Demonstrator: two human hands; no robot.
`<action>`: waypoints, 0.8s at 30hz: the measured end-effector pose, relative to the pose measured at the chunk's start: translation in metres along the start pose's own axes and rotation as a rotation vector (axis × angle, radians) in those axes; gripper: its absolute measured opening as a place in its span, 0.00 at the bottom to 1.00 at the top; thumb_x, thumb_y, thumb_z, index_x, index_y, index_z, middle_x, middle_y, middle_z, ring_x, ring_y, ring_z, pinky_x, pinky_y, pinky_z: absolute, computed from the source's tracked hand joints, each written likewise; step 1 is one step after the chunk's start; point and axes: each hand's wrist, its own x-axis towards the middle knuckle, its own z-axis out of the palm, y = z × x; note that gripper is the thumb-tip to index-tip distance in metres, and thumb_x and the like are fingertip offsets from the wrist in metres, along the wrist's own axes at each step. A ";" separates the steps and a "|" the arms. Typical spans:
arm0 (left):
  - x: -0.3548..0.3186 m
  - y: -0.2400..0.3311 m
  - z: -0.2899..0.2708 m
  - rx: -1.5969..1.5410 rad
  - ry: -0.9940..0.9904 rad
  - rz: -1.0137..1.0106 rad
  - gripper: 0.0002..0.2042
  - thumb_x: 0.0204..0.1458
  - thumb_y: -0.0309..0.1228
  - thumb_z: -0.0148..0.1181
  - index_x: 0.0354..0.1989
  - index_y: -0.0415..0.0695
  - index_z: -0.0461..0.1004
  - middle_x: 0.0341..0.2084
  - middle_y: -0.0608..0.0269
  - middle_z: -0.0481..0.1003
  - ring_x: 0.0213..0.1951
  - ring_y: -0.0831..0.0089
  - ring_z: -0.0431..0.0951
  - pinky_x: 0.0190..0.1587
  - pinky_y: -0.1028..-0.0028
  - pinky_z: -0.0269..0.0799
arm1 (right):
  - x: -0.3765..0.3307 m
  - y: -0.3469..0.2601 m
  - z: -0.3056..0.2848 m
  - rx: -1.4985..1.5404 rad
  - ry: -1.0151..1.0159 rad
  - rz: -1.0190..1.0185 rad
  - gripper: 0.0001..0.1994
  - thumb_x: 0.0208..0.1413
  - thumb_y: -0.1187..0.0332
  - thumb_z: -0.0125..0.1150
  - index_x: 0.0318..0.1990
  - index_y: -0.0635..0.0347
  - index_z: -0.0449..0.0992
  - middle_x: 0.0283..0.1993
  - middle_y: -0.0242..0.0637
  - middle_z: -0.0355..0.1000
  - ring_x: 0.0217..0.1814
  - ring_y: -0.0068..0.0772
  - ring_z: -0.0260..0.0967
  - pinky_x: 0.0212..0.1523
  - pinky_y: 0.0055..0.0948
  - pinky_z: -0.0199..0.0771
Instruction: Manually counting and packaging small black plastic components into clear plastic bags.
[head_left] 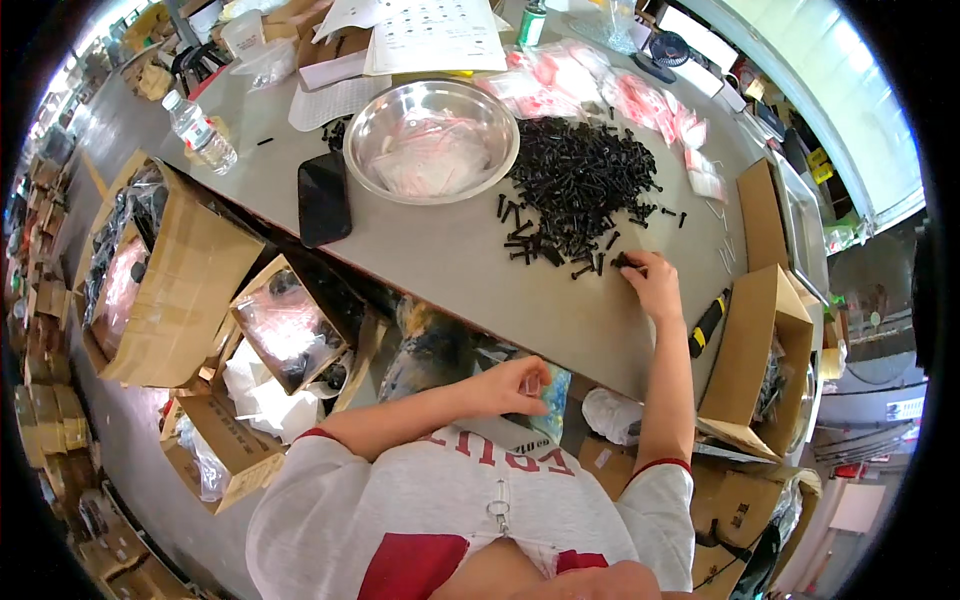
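A wide pile of black screws [580, 175] lies on the grey table [440, 255], with loose ones along its near edge. At the pile's near right side, my right hand [655, 285] pinches a few black screws against the tabletop. My left hand [512, 387] hangs in front of my body, just off the table's near edge. Its fingers are curled round what looks like a small clear plastic bag [531, 383], mostly hidden by them. Left of the pile stands a steel bowl [362, 172] holding small clear bags with red edges.
Beside the bowl lie a black phone [325, 200] and a water bottle [200, 132]. More red-edged bags [560, 80] sit behind the pile. A yellow-black utility knife [709, 323] and an open carton [745, 375] are to the right. Open cartons [190, 280] stand below left.
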 end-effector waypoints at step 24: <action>0.035 -0.012 0.002 -0.056 -0.131 0.020 0.15 0.42 0.25 0.66 0.40 0.40 0.70 0.32 0.64 0.73 0.33 0.76 0.71 0.37 0.74 0.67 | -0.071 -0.069 -0.013 0.264 -0.711 -0.177 0.10 0.46 0.77 0.58 0.38 0.61 0.77 0.40 0.39 0.73 0.39 0.46 0.71 0.40 0.36 0.72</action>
